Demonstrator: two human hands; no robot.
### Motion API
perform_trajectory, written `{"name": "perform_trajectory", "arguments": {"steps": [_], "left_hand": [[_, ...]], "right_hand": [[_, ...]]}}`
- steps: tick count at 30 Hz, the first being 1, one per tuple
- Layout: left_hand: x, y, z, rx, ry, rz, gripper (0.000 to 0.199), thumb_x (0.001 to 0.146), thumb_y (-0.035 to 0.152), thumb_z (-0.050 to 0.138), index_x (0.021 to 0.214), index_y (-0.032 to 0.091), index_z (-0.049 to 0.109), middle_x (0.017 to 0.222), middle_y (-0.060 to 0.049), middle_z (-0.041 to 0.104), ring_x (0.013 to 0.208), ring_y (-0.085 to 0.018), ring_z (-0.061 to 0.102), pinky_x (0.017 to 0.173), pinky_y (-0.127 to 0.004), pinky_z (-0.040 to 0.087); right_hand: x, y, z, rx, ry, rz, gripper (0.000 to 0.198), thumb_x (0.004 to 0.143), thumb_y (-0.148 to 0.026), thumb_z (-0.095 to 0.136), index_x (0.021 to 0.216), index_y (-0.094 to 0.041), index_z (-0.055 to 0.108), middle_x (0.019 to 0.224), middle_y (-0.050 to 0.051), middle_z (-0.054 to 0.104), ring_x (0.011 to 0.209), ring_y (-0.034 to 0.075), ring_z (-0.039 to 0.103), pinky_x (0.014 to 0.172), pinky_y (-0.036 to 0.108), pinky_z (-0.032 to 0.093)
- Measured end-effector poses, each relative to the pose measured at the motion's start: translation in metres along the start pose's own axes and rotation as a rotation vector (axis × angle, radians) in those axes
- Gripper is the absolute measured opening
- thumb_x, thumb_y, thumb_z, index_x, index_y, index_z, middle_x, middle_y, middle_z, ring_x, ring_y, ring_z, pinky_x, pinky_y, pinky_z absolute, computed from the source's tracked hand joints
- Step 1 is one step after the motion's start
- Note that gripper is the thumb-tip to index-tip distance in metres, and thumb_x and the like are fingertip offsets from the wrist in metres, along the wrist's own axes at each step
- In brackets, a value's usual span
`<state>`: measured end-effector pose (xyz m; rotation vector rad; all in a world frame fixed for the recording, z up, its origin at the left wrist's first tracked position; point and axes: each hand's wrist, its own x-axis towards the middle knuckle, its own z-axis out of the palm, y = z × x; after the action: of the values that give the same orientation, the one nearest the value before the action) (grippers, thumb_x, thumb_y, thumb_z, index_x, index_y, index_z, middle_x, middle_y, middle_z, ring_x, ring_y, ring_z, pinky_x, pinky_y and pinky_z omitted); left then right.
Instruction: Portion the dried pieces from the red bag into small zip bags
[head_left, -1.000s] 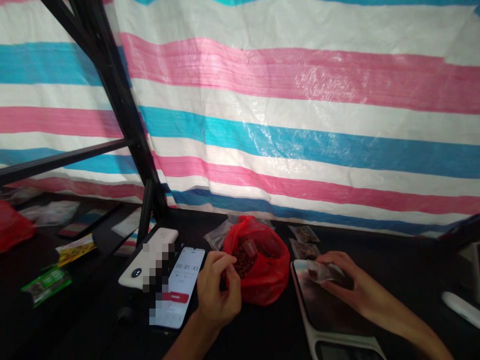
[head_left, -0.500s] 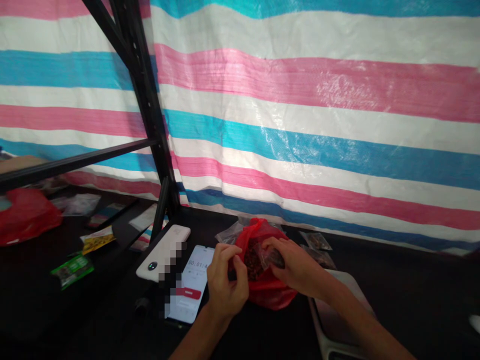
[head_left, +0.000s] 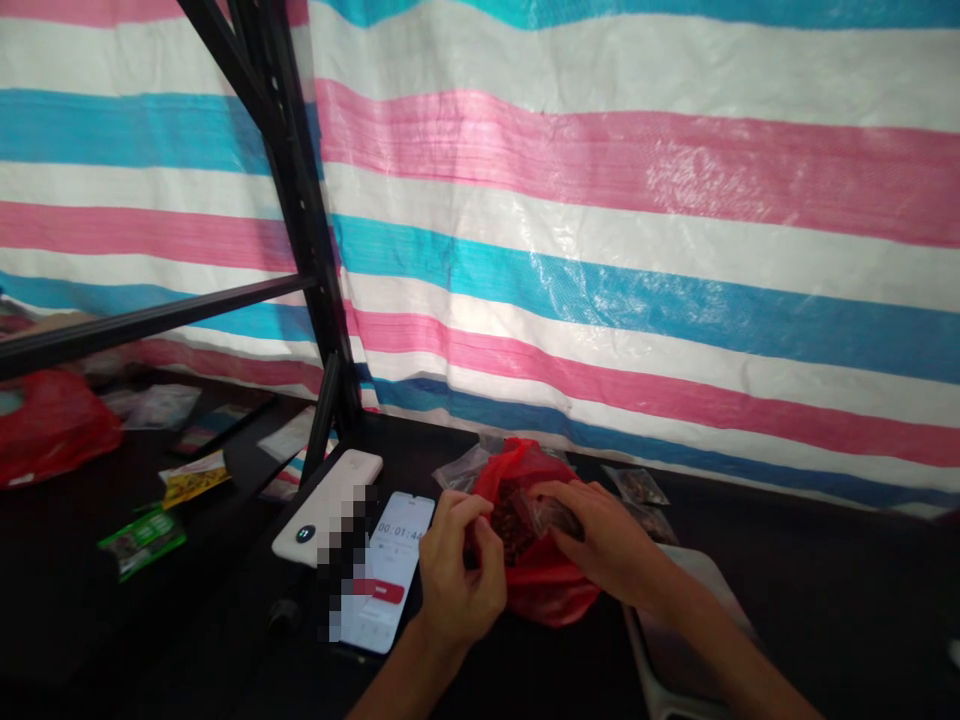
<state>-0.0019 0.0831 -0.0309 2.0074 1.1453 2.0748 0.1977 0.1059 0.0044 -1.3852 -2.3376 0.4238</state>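
A red plastic bag point(head_left: 551, 595) stands with its mouth open, holding loose dark reddish-brown bits point(head_left: 516, 515) too small to name. My left hand point(head_left: 463, 570) is closed at the bag's left rim, thumb and fingers curled on its edge. Over the mouth, my right hand point(head_left: 600, 530) grips a small clear plastic bag point(head_left: 553, 518); its far end is hidden by my fingers. Behind the red bag lies an empty-looking clear bag point(head_left: 459, 472). Small clear bags with brown contents point(head_left: 639, 486) lie to the right.
A phone showing a timer point(head_left: 394, 560) and a white power bank point(head_left: 330, 505) lie left of my hands. A pale-rimmed flat device point(head_left: 637, 655) sits under my right forearm. Farther left are a green packet point(head_left: 142, 543), a yellow packet point(head_left: 196, 480), another red bag point(head_left: 56, 425) and a black metal post point(head_left: 300, 215).
My right hand has shifted slightly right and down with the small clear bag, still over the red bag's mouth. My left hand stays at the rim. The view has moved a little.
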Motion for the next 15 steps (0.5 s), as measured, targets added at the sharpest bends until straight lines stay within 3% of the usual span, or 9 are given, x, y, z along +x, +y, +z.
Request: {"name": "perform_trajectory", "arguments": {"steps": [4,6,11,15], "left_hand": [[0.002,0.001,-0.001,0.002,0.015,-0.001,0.023,0.089,0.001,0.049,0.099,0.019,0.057,0.082,0.001,0.055,0.07,-0.012,0.057,0.063,-0.023,0.047],[0.001,0.001,-0.001,-0.001,0.014,-0.003,0.022,0.089,0.001,0.049,0.099,0.019,0.057,0.082,0.001,0.055,0.07,-0.012,0.056,0.062,-0.023,0.046],[-0.004,-0.001,0.001,-0.027,-0.016,0.006,0.022,0.09,0.001,0.049,0.101,0.018,0.057,0.083,0.0,0.056,0.07,-0.012,0.056,0.062,-0.023,0.046],[-0.004,0.0,0.003,-0.021,-0.024,0.008,0.022,0.09,0.001,0.049,0.1,0.018,0.057,0.083,0.0,0.056,0.071,-0.012,0.056,0.062,-0.023,0.046]], "right_hand": [[-0.033,0.015,-0.019,0.087,0.119,0.078,0.035,0.091,-0.024,0.056,0.125,-0.028,0.066,0.114,0.006,0.075,0.098,0.025,0.068,0.091,0.043,0.052],[-0.059,0.03,-0.025,0.127,0.21,0.142,0.035,0.093,-0.033,0.058,0.127,-0.027,0.065,0.118,0.009,0.074,0.102,0.026,0.069,0.092,0.042,0.055],[-0.118,0.062,-0.029,0.116,0.191,0.236,0.036,0.087,-0.036,0.065,0.121,-0.028,0.071,0.121,0.01,0.074,0.108,0.03,0.071,0.096,0.045,0.058],[-0.141,0.069,-0.04,0.066,0.243,0.222,0.053,0.083,-0.045,0.071,0.134,-0.032,0.065,0.139,0.008,0.065,0.125,0.031,0.064,0.105,0.044,0.054]]}}
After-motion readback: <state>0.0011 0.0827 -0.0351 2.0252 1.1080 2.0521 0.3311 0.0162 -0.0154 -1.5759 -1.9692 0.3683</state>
